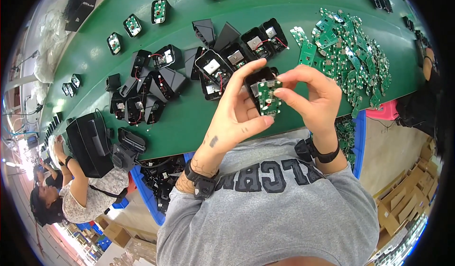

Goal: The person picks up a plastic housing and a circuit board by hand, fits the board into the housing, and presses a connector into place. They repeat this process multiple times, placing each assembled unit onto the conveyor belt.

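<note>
In front of my chest, my left hand (225, 119) is wrapped round a small black plastic housing (251, 80), its thumb along the lower edge. A green circuit board (269, 99) lies tilted over the housing's open side; how far it sits inside cannot be made out. My right hand (320, 98) pinches the board's upper right edge between thumb and forefinger. Just beyond my hands, several open black housings (212, 67) with white parts and red wires rest on the green table (189, 124).
A heap of loose circuit boards (353, 53) covers the table's right side. More black housings (161, 83) are piled at left, near a large black bin (90, 143). Housings with boards (132, 25) stand along the far side. Blue crates (150, 190) flank me; a co-worker (80, 195) works at left.
</note>
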The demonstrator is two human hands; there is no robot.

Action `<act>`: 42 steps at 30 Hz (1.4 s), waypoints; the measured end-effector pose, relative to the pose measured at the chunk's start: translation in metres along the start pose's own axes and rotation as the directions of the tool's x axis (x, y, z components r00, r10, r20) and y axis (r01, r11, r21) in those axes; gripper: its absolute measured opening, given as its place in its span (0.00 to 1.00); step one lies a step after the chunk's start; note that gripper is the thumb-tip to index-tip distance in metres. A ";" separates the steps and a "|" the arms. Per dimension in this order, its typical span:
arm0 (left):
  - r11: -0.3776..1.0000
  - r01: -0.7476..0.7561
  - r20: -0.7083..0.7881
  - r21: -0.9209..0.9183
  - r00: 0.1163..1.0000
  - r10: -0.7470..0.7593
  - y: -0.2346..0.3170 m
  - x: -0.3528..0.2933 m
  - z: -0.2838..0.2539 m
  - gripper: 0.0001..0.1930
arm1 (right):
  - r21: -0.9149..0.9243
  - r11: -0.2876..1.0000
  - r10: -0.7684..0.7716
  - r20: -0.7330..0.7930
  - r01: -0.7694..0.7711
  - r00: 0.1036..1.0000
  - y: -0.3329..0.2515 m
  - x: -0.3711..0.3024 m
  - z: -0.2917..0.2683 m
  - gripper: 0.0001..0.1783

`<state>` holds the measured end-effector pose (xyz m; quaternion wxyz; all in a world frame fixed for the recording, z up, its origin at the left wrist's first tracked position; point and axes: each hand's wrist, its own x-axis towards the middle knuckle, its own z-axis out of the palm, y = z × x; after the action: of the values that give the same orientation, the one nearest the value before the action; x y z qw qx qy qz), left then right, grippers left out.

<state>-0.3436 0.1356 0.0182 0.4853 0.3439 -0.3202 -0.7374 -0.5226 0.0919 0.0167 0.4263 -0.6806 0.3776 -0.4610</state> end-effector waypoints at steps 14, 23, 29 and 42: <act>0.999 -0.029 0.018 -0.022 0.999 0.029 -0.008 -0.002 0.002 0.43 | -0.184 0.982 -0.032 0.075 0.046 0.997 -0.001 0.007 0.002 0.13; 0.999 -0.044 0.023 -0.029 0.999 0.045 -0.011 -0.004 0.002 0.43 | 0.022 0.995 0.098 -0.080 -0.097 0.992 0.002 -0.002 0.011 0.13; 0.999 -0.043 0.006 0.006 0.999 0.043 -0.009 -0.004 -0.001 0.40 | -0.300 0.944 -0.153 -0.027 0.138 0.988 0.001 0.002 0.015 0.12; 0.998 -0.045 0.028 0.042 0.999 0.043 -0.008 -0.008 0.004 0.46 | 0.330 0.835 0.323 0.356 -0.441 0.877 -0.007 0.001 0.001 0.26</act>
<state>-0.3486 0.1463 0.0157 0.4897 0.3368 -0.3497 -0.7242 -0.5202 0.0940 0.0227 0.6906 -0.5474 0.3387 -0.3297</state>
